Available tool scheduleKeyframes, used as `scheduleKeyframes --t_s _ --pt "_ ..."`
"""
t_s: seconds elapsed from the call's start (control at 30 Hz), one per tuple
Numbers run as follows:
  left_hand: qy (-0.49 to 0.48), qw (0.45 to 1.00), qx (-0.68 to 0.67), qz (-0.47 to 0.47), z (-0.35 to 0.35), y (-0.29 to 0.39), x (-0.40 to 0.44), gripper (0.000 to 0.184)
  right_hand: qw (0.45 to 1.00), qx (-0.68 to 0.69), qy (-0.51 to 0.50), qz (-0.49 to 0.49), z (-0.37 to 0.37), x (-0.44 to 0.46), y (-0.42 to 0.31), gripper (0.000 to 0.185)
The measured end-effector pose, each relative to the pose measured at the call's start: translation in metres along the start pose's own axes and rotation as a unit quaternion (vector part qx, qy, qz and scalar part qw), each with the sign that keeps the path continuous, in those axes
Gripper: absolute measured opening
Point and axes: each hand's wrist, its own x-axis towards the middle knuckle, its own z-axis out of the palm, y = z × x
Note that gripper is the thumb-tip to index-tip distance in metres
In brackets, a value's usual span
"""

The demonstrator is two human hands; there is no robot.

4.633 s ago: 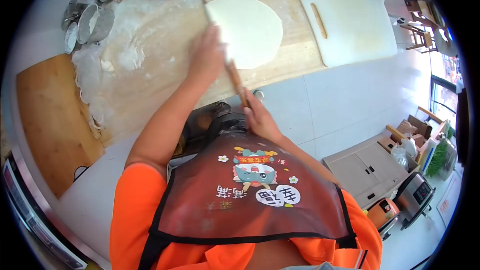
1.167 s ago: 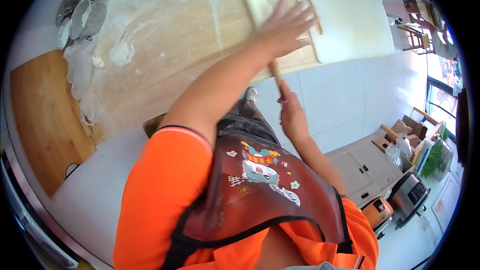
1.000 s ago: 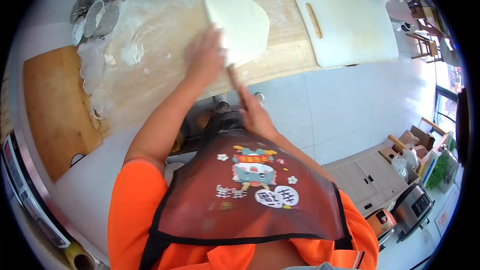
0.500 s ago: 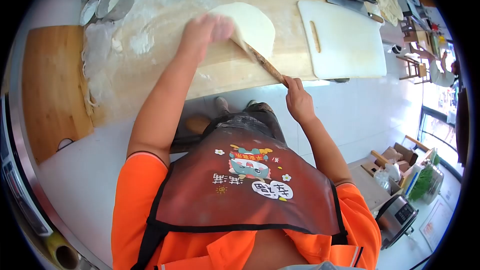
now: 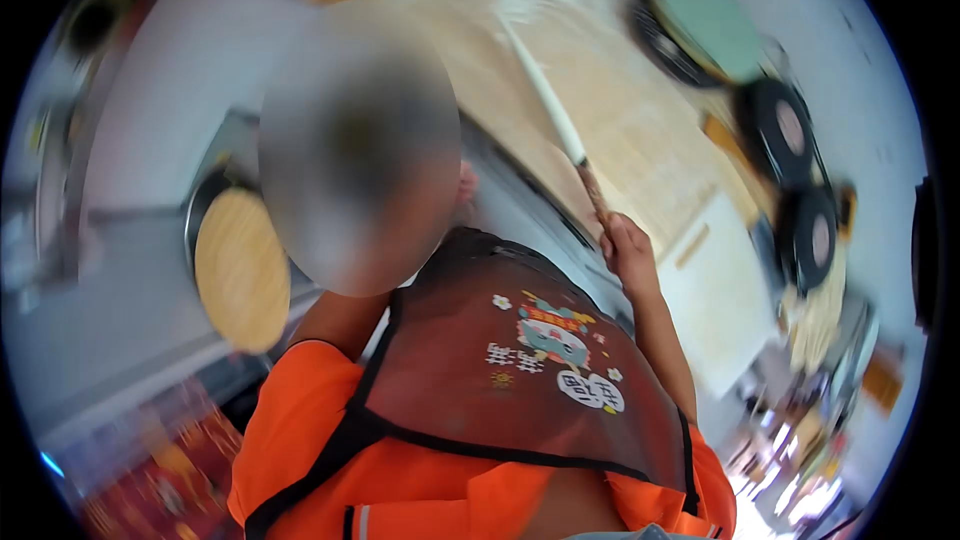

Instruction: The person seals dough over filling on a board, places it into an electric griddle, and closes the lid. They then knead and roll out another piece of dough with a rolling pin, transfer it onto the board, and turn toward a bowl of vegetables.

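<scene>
My right hand (image 5: 628, 245) is closed around the brown handle end of a rolling pin (image 5: 593, 190). Pale dough (image 5: 548, 100) is wrapped along the pin, which slants up and left over the floured wooden board (image 5: 640, 90). A large blurred grey oval covers most of my left hand (image 5: 467, 182) and forearm; only a bit of the fingers shows at its right edge, well left of the pin, and whether they hold anything is hidden.
A white cutting board (image 5: 712, 290) lies right of my right hand. Beyond it are black round pans (image 5: 778, 130), a green-lidded appliance (image 5: 708, 22) and a wooden spatula (image 5: 735, 165). On the left, a round wooden lid (image 5: 243, 270) sits beside a grey counter (image 5: 110, 360).
The view has swung left and blurred. The dough, spread flat on the board before, is now wrapped around the pin. My left hand has moved from the dough to the left.
</scene>
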Motion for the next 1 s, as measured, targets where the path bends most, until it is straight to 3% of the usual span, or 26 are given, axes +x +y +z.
scheduleKeyframes --t_s 0.07,0.17,0.3,0.37,0.5,0.6,0.63,0.73,0.87,0.97,1.0 --pt "0.123 0.992 0.025 -0.006 -0.018 -0.042 -0.056 0.035 0.995 -0.011 -0.097 -0.011 0.017 0.007 -0.029 0.047" --pt "0.208 0.97 -0.084 -0.09 -0.031 -0.052 -0.128 0.038 0.974 -0.041 -0.224 0.008 0.064 0.023 -0.071 0.048" --pt "0.284 0.929 -0.237 0.009 -0.072 -0.116 -0.195 0.048 0.924 -0.062 -0.374 0.047 0.142 0.05 -0.1 0.048" --pt "0.37 0.868 -0.327 0.055 -0.079 -0.12 -0.244 0.051 0.896 -0.069 -0.431 0.081 0.195 0.034 -0.124 0.046" --pt "0.488 0.747 -0.426 0.149 -0.122 -0.132 -0.294 0.061 0.859 -0.119 -0.493 0.065 0.281 0.04 -0.15 0.043" --pt "0.539 0.714 -0.419 0.155 -0.155 -0.13 -0.312 0.077 0.849 -0.172 -0.5 0.015 0.331 0.053 -0.173 0.039" --pt "0.547 0.705 -0.421 0.161 -0.166 -0.131 -0.316 0.078 0.847 -0.199 -0.493 -0.014 0.347 0.061 -0.177 0.038" --pt "0.543 0.687 -0.441 0.197 -0.192 -0.134 -0.318 0.064 0.813 -0.322 -0.433 -0.22 0.391 0.066 -0.182 0.036" --pt "0.53 0.697 -0.419 0.242 -0.212 -0.133 -0.313 0.052 0.668 -0.368 -0.338 -0.551 0.425 0.111 -0.106 0.029" --pt "0.537 0.702 -0.401 0.242 -0.213 -0.123 -0.311 0.042 0.631 -0.469 -0.374 -0.492 0.43 0.088 -0.065 0.036" --pt "0.542 0.701 -0.398 0.236 -0.216 -0.125 -0.31 0.04 0.637 -0.439 -0.373 -0.513 0.436 0.091 -0.041 0.04"
